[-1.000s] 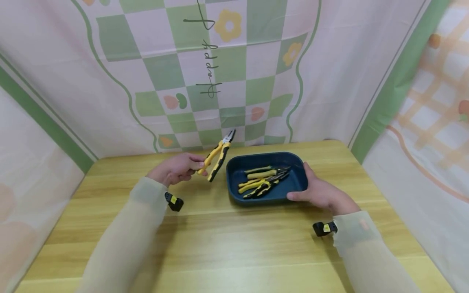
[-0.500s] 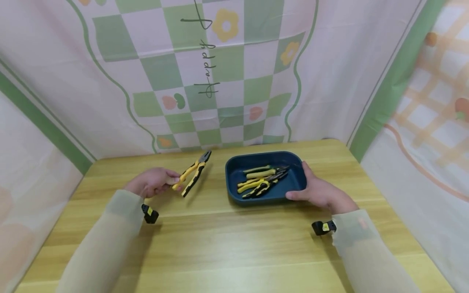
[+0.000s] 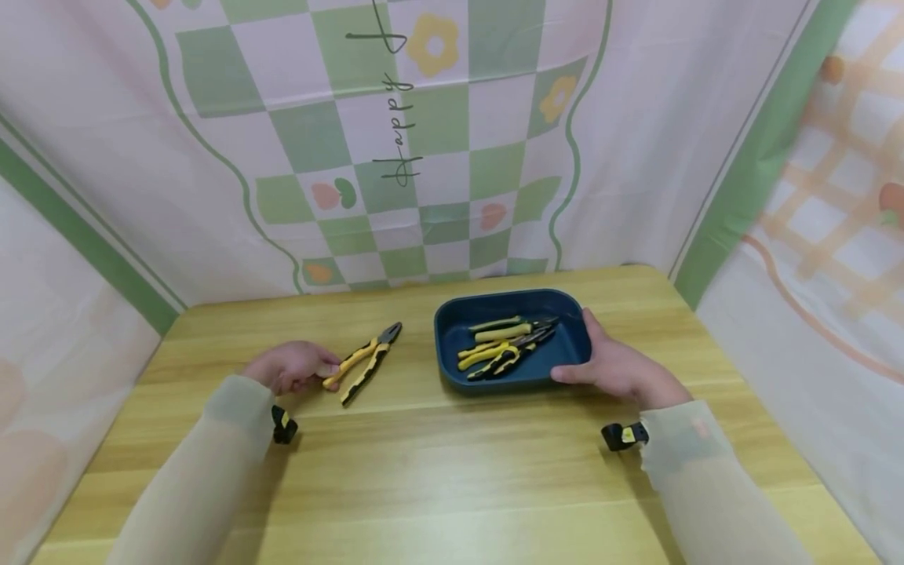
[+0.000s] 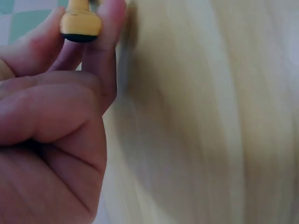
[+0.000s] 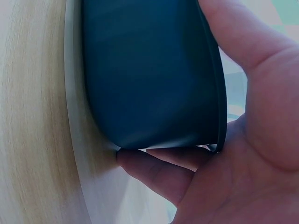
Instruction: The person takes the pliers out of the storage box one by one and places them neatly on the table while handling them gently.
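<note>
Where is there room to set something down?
The table has most room at its near side, between left sleeve and right sleeve. A narrower bare strip separates the held pliers from the blue tray, whose middle is crowded with other pliers.

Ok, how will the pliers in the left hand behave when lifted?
The pliers are probably nose-heavy, given the metal head. They may droop or twist, since the left hand pinches only one handle. The other handle, spread apart and unheld, could swing.

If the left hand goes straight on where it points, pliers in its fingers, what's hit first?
Probably the left end of the blue tray, with the pliers touching before the left hand; heights are hard to judge.
</note>
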Tool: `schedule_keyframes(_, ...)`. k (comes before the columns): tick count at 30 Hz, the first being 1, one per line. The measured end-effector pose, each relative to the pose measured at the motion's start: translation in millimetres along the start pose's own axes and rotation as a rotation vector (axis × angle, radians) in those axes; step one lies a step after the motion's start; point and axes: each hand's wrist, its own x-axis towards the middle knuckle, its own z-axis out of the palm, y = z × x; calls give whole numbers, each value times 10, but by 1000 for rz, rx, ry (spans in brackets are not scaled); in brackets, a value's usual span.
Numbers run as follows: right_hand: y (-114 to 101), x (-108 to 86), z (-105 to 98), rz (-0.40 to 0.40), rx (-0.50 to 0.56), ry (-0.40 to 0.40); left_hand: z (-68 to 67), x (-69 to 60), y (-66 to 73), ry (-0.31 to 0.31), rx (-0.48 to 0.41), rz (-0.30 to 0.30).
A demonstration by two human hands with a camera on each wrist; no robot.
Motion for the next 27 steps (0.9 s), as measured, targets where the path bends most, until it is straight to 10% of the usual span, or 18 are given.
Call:
schedule_keyframes(9,-6,-1,-12,11,-14,2,20,-63,118,85,291,16)
schedule_keyframes(16,-18,-16,-17,3,-19,-2,196,-171,411,175,785,-12)
schedule_keyframes(27,-15,-20,-1,3,4,-10,693,-191,552,327,877,15)
